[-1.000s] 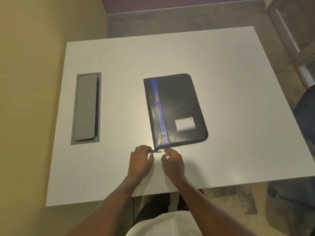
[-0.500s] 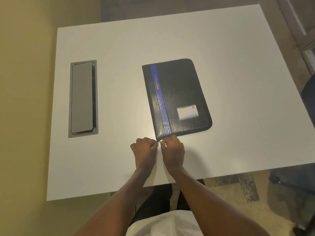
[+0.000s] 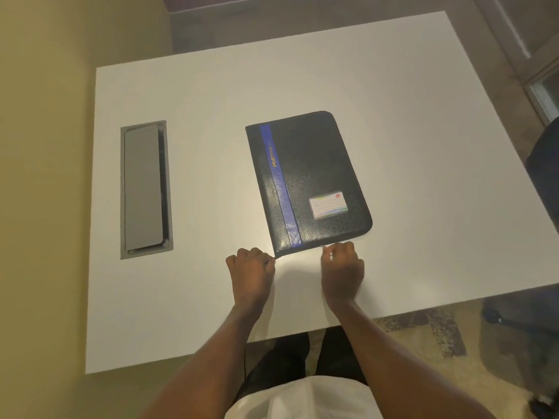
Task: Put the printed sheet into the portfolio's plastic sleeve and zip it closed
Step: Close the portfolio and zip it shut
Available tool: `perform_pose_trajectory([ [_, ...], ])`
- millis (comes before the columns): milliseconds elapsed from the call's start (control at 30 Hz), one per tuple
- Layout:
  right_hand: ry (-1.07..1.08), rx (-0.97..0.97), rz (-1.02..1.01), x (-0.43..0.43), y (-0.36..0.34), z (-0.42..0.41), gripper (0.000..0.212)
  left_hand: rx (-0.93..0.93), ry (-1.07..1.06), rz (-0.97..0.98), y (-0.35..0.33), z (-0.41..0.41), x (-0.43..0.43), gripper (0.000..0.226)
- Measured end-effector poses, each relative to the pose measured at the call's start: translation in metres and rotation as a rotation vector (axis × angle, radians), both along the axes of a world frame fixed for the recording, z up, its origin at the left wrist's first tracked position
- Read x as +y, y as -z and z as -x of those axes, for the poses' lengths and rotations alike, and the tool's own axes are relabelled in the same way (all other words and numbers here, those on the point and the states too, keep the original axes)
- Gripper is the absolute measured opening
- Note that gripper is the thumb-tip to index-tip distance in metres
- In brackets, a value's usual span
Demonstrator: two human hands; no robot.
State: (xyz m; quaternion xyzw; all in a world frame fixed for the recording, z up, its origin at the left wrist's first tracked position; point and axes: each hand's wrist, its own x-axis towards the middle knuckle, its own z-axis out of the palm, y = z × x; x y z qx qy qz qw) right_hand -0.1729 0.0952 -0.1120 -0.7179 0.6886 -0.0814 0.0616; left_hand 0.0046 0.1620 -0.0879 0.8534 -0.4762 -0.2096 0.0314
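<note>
As the head view looks down on it: one white surface [image 3: 393, 116] carries everything.
Count: one portfolio [image 3: 314, 182], one grey hatch [image 3: 145, 189] set into the surface, two bare hands, one name card [image 3: 328, 207] on the cover.
Portfolio's look: black grained cover, closed and lying flat, with one blue stripe [image 3: 279, 182] running lengthwise near its left edge and yellow lettering along that stripe; far right and near right corners are rounded.
Portfolio's place: about the middle of the surface, well apart from the hatch to its left.
Long axis: runs away from the person, tilted slightly so the near end sits further right than the far end; the short near edge faces the hands.
Left hand [image 3: 252, 272]: grip narrow, fingers curled and pinched at the portfolio's near left corner, on what seems to be a zipper tab, too small to confirm.
Right hand [image 3: 341, 267]: grip narrow, fingertips pinched at a small metal piece on the near edge, right of the stripe.
Hands' spacing: apart, both on the near edge.
</note>
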Motion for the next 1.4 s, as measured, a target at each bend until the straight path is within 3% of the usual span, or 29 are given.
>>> perform_pose_trajectory([
  [133, 0.039, 0.051, 0.1, -0.025, 0.001, 0.034, 0.019, -0.035, 0.052, -0.01, -0.005, -0.002, -0.001, 0.028],
  [300, 0.249, -0.209, -0.177, -0.058, 0.004, 0.073, 0.016, -0.055, 0.1, -0.033, -0.005, -0.005, -0.002, 0.026],
  [433, 0.307, -0.43, -0.237, -0.074, 0.006, 0.083, 0.017, -0.063, 0.069, 0.111, -0.007, 0.013, -0.005, 0.013],
  [600, 0.254, -0.483, -0.306, -0.081, 0.005, 0.092, 0.017, 0.02, 0.362, 0.192, -0.001, 0.057, -0.053, 0.079],
  [733, 0.146, -0.467, -0.308, -0.086, 0.003, 0.102, 0.018, 0.018, 0.503, 0.083, 0.009, 0.098, -0.116, 0.104],
  [867, 0.145, -0.513, -0.339, -0.092, 0.001, 0.107, 0.011, -0.063, 0.546, -0.025, 0.018, 0.112, -0.159, 0.113],
  [1133, 0.11, -0.497, -0.345, -0.105, 0.0, 0.115, 0.008, -0.017, 0.696, -0.138, 0.021, 0.105, -0.17, 0.11],
  [1400, 0.095, -0.5, -0.316, -0.147, 0.003, 0.119, 0.018, -0.03, 0.694, -0.185, 0.014, 0.106, -0.171, 0.108],
])
